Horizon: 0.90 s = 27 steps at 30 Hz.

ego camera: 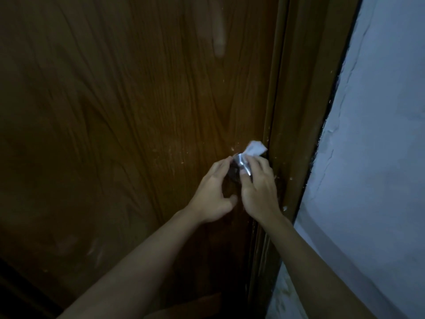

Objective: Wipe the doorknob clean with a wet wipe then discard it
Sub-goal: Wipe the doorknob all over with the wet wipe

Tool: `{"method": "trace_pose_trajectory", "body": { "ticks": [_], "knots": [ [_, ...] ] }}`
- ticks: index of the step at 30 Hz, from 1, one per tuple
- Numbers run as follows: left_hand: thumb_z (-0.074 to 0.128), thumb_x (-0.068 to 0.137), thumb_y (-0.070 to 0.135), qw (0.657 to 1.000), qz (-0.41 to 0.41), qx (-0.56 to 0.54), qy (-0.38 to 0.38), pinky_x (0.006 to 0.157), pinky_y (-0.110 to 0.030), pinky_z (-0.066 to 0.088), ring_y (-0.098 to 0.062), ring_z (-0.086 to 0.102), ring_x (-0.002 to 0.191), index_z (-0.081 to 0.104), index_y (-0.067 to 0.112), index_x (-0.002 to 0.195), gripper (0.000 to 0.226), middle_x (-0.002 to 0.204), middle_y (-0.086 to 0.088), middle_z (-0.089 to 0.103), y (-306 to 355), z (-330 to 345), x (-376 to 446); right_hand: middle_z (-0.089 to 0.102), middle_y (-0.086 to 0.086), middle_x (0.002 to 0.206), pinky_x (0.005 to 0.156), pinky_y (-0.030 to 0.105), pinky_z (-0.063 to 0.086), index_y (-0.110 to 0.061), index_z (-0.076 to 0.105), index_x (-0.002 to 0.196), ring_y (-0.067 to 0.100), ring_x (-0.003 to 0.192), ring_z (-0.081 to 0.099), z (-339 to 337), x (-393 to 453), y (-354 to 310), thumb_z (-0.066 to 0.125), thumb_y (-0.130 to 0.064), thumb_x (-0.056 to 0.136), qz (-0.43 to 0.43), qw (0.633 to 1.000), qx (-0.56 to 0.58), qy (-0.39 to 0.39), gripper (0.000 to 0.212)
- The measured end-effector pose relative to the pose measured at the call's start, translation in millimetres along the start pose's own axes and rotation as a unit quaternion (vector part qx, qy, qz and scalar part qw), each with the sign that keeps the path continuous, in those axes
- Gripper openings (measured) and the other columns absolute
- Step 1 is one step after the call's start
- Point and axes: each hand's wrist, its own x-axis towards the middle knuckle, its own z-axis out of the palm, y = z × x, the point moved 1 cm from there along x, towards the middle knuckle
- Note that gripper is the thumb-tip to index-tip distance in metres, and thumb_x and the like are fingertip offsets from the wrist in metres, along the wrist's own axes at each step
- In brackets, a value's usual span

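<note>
A round silver doorknob sits near the right edge of a brown wooden door. My right hand wraps the knob from the right and presses a white wet wipe against it; a corner of the wipe sticks out above my fingers. My left hand curls around the knob's left side, fingertips touching it. Most of the knob is hidden under both hands.
The brown door frame runs just right of the knob, and a pale blue-white wall lies beyond it. The scene is dim. Small pale flecks dot the wood around the knob.
</note>
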Motion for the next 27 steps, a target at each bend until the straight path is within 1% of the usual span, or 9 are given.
{"method": "trace_pose_trajectory", "body": {
  "ticks": [3,6,8,10,13,18,21,23,27],
  "knots": [
    [0.067,0.075,0.009,1.000,-0.010,0.005,-0.009,0.091,0.002,0.022,-0.001,0.027,0.127,0.020,0.017,0.144,0.084,0.147,0.000,0.031,-0.1,-1.2,1.5,0.039,0.004,0.136,0.095,0.027,0.033,-0.016,0.039,0.135,0.014,0.119,0.039,-3.2,1.2,0.9,0.040,-0.023,0.096,0.065,0.996,0.060,-0.002,0.039],
    [0.067,0.075,0.007,1.000,-0.016,0.003,-0.009,0.103,-0.017,0.029,-0.012,0.034,0.132,0.024,0.014,0.143,0.082,0.143,-0.003,0.035,0.3,-3.8,3.1,0.042,0.006,0.134,0.091,0.025,0.031,-0.014,0.042,0.132,0.012,0.115,0.040,-6.2,-2.2,3.9,0.047,-0.023,0.093,0.076,0.996,0.055,-0.007,0.040],
    [0.068,0.075,0.007,1.000,-0.017,0.008,-0.006,0.106,-0.023,0.032,-0.015,0.037,0.131,0.027,0.013,0.142,0.079,0.141,-0.005,0.038,-0.1,-6.4,5.2,0.046,0.005,0.129,0.087,0.023,0.029,-0.014,0.046,0.128,0.008,0.107,0.038,-11.9,-1.6,6.2,0.051,-0.024,0.091,0.080,0.996,0.049,-0.010,0.039],
    [0.067,0.076,0.007,1.000,-0.019,0.011,-0.012,0.106,-0.022,0.032,-0.015,0.038,0.129,0.028,0.012,0.142,0.076,0.139,-0.005,0.039,0.9,-9.4,8.8,0.046,0.004,0.128,0.088,0.022,0.029,-0.013,0.047,0.128,0.007,0.108,0.039,-16.8,0.6,5.0,0.050,-0.020,0.092,0.039,0.998,0.036,-0.040,0.037],
    [0.067,0.078,0.009,0.998,-0.019,0.033,-0.042,0.102,-0.019,0.031,-0.015,0.038,0.128,0.027,0.013,0.142,0.076,0.136,-0.004,0.039,2.3,-12.8,15.0,0.040,0.004,0.136,0.094,0.022,0.028,-0.013,0.041,0.134,0.012,0.120,0.037,-18.7,0.9,3.0,0.045,-0.016,0.094,-0.018,0.995,0.024,-0.095,0.040],
    [0.067,0.078,0.008,0.993,-0.036,0.067,-0.090,0.103,-0.019,0.029,-0.015,0.035,0.128,0.023,0.015,0.144,0.080,0.137,-0.002,0.034,2.1,-16.3,19.4,0.026,0.005,0.141,0.089,0.017,0.029,-0.015,0.025,0.140,0.006,0.114,0.031,-11.6,-7.4,3.1,0.040,-0.023,0.097,0.072,0.991,0.085,-0.074,0.047],
    [0.065,0.079,0.005,0.992,-0.039,0.069,-0.095,0.101,-0.018,0.028,-0.015,0.035,0.128,0.022,0.017,0.144,0.078,0.137,-0.001,0.032,3.6,-16.8,20.0,0.034,0.008,0.139,0.093,0.021,0.030,-0.011,0.033,0.137,0.014,0.120,0.036,-11.4,-8.7,3.4,0.036,-0.023,0.096,0.004,0.997,0.022,-0.075,0.043],
    [0.064,0.079,0.004,0.992,-0.035,0.071,-0.095,0.100,-0.018,0.029,-0.015,0.036,0.126,0.025,0.017,0.143,0.075,0.136,-0.001,0.033,4.2,-16.6,20.4,0.036,0.008,0.140,0.096,0.023,0.026,-0.012,0.035,0.137,0.017,0.125,0.033,-14.0,-4.9,6.8,0.033,-0.025,0.093,-0.041,0.993,-0.024,-0.105,0.046],
    [0.063,0.079,0.003,0.991,-0.030,0.087,-0.095,0.101,-0.018,0.029,-0.016,0.036,0.129,0.023,0.016,0.143,0.077,0.138,-0.002,0.032,5.6,-17.5,20.6,0.027,0.006,0.141,0.093,0.022,0.027,-0.013,0.025,0.141,0.015,0.124,0.033,-10.3,-6.4,6.1,0.039,-0.021,0.097,0.031,0.994,0.052,-0.090,0.047]
  ]
}}
